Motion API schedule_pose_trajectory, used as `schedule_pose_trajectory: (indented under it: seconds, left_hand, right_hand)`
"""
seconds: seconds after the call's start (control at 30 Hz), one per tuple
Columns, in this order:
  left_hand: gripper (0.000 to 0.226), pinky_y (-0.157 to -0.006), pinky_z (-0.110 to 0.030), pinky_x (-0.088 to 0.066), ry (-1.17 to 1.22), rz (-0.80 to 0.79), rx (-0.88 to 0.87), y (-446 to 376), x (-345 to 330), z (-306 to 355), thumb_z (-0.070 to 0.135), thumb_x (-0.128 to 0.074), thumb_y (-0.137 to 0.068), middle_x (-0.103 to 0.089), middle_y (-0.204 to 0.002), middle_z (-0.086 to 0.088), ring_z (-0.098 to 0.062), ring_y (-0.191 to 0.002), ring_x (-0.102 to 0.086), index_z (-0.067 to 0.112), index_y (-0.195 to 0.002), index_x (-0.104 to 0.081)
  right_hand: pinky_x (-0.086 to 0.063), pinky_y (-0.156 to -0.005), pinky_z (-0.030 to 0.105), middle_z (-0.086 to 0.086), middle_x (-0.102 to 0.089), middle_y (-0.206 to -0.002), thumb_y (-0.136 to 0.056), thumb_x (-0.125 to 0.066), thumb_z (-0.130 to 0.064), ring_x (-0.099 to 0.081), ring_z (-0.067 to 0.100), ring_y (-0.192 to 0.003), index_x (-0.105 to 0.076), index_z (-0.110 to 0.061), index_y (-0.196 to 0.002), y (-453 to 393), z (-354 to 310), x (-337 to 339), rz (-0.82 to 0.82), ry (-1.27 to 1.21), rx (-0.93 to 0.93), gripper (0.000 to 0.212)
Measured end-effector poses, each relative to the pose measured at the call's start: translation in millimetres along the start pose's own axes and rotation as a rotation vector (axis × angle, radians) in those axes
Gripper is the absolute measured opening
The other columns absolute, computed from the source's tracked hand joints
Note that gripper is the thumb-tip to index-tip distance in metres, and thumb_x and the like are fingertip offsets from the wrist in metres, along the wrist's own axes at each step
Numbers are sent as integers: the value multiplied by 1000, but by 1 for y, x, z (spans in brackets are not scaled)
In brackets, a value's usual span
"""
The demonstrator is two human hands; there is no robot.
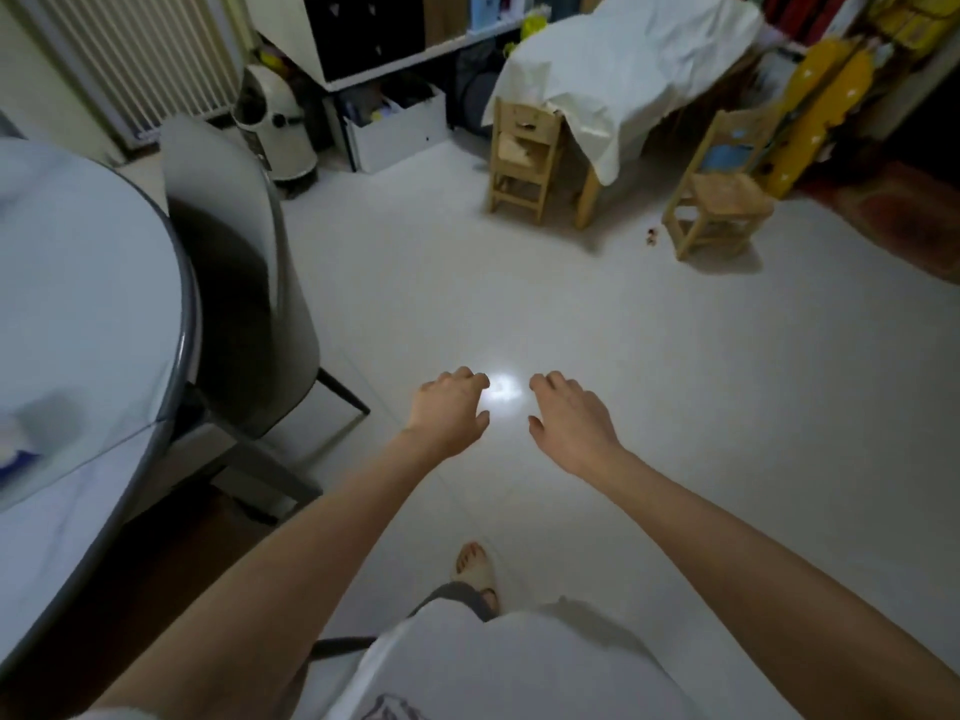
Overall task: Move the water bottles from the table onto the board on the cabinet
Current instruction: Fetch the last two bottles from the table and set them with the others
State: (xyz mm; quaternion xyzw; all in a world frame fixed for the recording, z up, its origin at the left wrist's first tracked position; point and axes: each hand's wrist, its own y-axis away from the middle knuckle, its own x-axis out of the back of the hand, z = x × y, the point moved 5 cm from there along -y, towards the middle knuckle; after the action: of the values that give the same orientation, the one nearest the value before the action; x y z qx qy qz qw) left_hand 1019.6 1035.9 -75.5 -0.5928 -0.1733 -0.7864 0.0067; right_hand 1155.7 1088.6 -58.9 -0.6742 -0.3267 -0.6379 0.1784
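Note:
Both my arms reach forward over the white floor. My left hand (451, 410) and my right hand (570, 417) hover side by side, palms down, fingers loosely curled and apart, holding nothing. A round table (179, 324) with a pale cloth and dark rim fills the left edge. No water bottle, board or cabinet shows in this view.
A grey chair (244, 283) stands against the round table. Farther off are two small wooden chairs (524, 158) (719, 189), a low table under a white sheet (623, 70), a white storage box (400, 132) and a white appliance (275, 127). My foot (475, 569) steps on the floor.

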Motion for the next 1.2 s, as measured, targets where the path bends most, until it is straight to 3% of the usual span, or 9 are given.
schedule_pose_trajectory:
  seconds: [0.17,0.5,0.7,0.93,1.2]
  left_hand:
    - [45,-95,-40,-44,64,61,138,-79,56,-60,31,-51,-94,-51,-137,-5,-26,-121,-52,18,-136,-46]
    - [43,-98,-41,-45,209,212,584,-180,121,-201,30,-51,-94,-52,-136,-3,-24,-121,-52,19,-136,-47]
    - [43,-94,-38,-44,287,427,797,-241,186,-263,29,-52,-93,-52,-133,0,-20,-119,-52,21,-135,-48]
    - [40,-94,-38,-47,291,631,997,-276,257,-371,30,-52,-94,-52,-134,-2,-23,-120,-51,18,-132,-52]
    - [38,-91,-38,-44,367,607,1176,-325,288,-532,29,-53,-93,-51,-133,-2,-26,-121,-50,18,-130,-53]
  right_hand:
    - [-40,-79,34,7,-50,-123,-96,-48,-25,-52,27,-106,-43,-12,-127,-122,-12,35,11,3,121,34]
    - [-40,-81,35,7,-50,-124,-96,-48,-25,-52,27,-109,-43,-13,-127,-366,-101,65,-52,54,592,34]
    - [-41,-83,37,7,-49,-125,-96,-48,-26,-50,27,-112,-43,-12,-127,-490,-155,101,-68,59,832,35]
    - [-41,-87,39,7,-48,-129,-97,-46,-27,-48,28,-116,-42,-12,-131,-622,-257,136,-57,33,1020,37]
    - [-42,-90,38,8,-47,-135,-97,-45,-24,-47,28,-120,-41,-12,-136,-757,-390,149,-91,54,1151,41]
